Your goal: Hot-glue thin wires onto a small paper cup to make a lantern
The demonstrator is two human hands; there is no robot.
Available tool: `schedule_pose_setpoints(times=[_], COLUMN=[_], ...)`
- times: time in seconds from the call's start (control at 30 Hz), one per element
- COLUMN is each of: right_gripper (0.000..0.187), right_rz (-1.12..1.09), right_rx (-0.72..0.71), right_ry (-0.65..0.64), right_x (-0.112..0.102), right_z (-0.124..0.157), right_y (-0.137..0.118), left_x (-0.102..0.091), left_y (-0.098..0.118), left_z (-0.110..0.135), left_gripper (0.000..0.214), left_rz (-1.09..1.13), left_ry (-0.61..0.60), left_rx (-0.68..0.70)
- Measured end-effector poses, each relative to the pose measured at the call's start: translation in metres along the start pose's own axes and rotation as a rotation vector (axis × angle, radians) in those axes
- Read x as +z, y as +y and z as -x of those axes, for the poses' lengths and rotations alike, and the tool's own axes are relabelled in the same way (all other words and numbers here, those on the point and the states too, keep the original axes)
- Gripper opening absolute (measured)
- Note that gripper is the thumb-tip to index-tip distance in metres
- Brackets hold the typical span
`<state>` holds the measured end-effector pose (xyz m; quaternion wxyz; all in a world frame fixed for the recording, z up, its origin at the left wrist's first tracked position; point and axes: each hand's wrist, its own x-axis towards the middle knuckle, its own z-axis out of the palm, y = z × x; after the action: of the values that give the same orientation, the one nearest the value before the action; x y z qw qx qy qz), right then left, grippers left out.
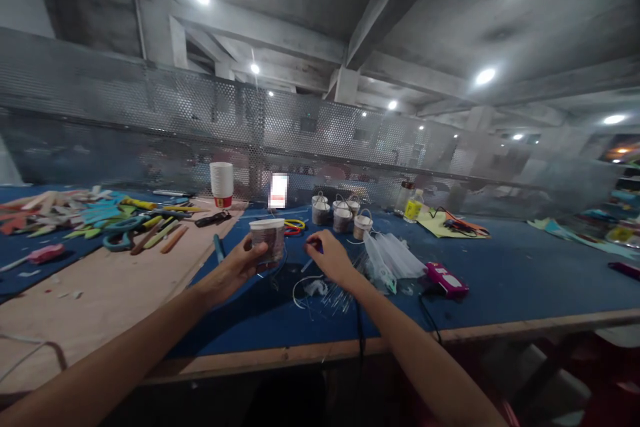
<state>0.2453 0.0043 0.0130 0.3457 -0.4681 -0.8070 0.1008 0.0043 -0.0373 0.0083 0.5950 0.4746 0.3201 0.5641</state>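
My left hand [245, 258] is closed round a paper cup [268, 240] with a white rim and a brownish, textured wrapping. It holds the cup nearly upright above the blue mat. To the right of the cup, my right hand [327, 257] has its fingers closed on a slim tool with a dark blue part [319, 248]. The tool's thin end points down and left; its exact kind is hard to make out. Behind my right hand stand several similar wrapped cups [343, 219] with wire handles. Loops of red and yellow wire [295, 227] lie behind the held cup.
White strips [395, 255] and thin wire pieces [340, 297] lie right of my hands, with a magenta device [447, 280] beyond. A cup stack [222, 183] stands back left. Scissors [123, 233], tools and coloured strips cover the left side. A yellow bottle [413, 207] stands behind.
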Motion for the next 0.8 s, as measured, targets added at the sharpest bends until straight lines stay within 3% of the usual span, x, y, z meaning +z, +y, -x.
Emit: schedule_pose_setpoints(times=[0.1,0.2,0.33,0.57,0.8], right_gripper=[0.030,0.030,0.021,0.011,0.014], right_rz=[-0.406,-0.508,-0.617,-0.678,-0.554], right_rx=[-0.105,-0.094,-0.059,0.000,-0.010], right_ry=[-0.024,0.038,0.048,0.091,0.051], right_x=[0.010,0.021,0.029,0.022,0.007], right_z=[-0.005,-0.007,-0.010,-0.015,-0.011], right_y=[-0.025,-0.039,-0.038,-0.029,-0.025], left_x=[0.001,0.003,0.004,0.012,0.017], left_y=[-0.001,-0.001,-0.003,0.000,0.006], left_z=[-0.001,0.000,-0.001,0.001,0.006], left_gripper=[0.046,0.054,0.057,0.054,0.051], left_rz=[-0.033,-0.055,-0.072,-0.073,-0.060], left_ry=[0.029,0.030,0.055,0.053,0.051], left_rx=[0.008,0.039,0.040,-0.022,-0.063])
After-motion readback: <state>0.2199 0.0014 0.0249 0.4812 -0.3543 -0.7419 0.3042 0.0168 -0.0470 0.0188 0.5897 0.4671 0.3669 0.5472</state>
